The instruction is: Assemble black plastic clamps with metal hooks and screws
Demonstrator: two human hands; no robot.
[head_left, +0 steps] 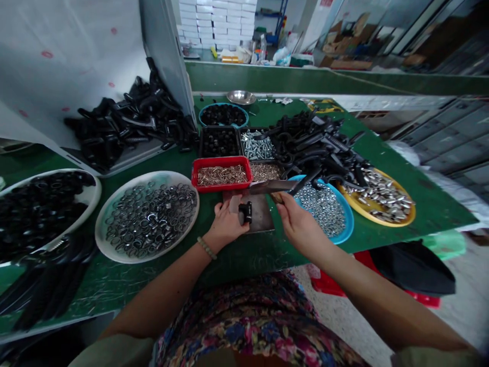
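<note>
My left hand [225, 224], with a beaded bracelet at the wrist, is closed on a small black plastic part [247, 212]. It holds the part over the left side of a flat metal plate [265, 216] on the green table. Pale coverings wrap some of its fingertips. My right hand [300, 221] grips the brownish end of a long dark metal tool [269, 187]. The tool reaches left above the plate's far edge; it is blurred, and I cannot tell its exact kind. Just beyond both hands sits a red tray [194, 176] of thin coppery pins.
Metal rings fill a white dish [100, 229] at left, near a dish of black parts [97, 191]. At right are a blue dish [349, 224] and a yellow dish [410, 216] of metal pieces. Black handles [317, 142] are heaped behind; a bin [183, 66] stands back left.
</note>
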